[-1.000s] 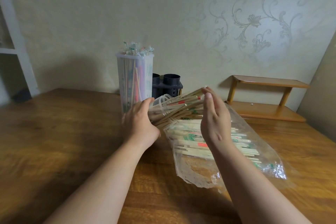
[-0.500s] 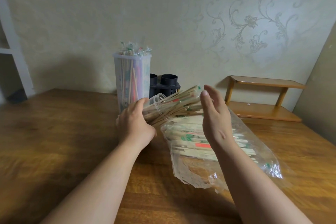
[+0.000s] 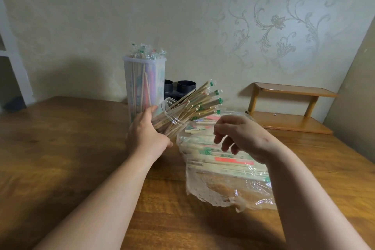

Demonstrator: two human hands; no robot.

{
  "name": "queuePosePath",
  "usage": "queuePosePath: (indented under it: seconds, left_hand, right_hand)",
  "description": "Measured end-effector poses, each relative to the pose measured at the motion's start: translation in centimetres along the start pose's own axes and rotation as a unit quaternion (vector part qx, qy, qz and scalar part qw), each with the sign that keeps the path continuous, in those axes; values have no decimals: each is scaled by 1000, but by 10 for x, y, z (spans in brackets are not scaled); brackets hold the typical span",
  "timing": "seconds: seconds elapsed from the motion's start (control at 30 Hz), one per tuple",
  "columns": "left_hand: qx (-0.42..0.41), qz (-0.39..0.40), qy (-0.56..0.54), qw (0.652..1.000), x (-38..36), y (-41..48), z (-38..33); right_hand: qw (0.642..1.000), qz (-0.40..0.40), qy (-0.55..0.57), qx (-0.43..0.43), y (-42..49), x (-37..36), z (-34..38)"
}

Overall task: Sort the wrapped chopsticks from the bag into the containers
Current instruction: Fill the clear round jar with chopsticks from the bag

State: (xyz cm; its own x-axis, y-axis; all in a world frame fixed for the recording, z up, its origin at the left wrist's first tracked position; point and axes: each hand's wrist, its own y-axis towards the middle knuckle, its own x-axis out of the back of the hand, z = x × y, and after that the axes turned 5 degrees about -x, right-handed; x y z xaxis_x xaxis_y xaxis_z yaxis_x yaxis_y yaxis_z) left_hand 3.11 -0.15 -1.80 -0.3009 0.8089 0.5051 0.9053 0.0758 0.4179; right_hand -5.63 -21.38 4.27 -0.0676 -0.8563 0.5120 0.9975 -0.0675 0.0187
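1. Head view, left side: left hand clamped round the lower body of a clear jar, which is tilted with its mouth up and to the right. Sheaf of wrapped chopsticks fanning out of that mouth, green-tipped ends highest.
2. Head view, right side: right hand hovering over the bag, fingers loosely curled and gripping nothing.
3. Bag flat on the table, just right of the jar, with many bagged pairs stacked inside.
4. Behind: tall container upright and packed to the rim, dark cups just beside it, wooden shelf well apart to the right.
5. Likely step: fetching more pairs for the tilted jar. Best to pinch a few near one end, draw them out lengthwise, then slide them in along the lean of those already there. Hold the tilt steady so nothing slips out, and mind the loose film.
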Motion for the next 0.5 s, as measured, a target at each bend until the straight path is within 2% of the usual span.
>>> queuePosePath:
  seconds: [0.17, 0.3, 0.5]
  left_hand:
    - [-2, -1, 1, 1000, 1, -2, -1]
    - [3, 0, 2, 1000, 2, -2, -3]
    - [9, 8, -1, 1000, 2, -2, -3]
  right_hand:
    - [989, 112, -86, -40, -11, 5, 5]
    - [965, 221, -97, -103, -19, 6, 10]
    - [951, 249, -141, -120, -14, 0, 6]
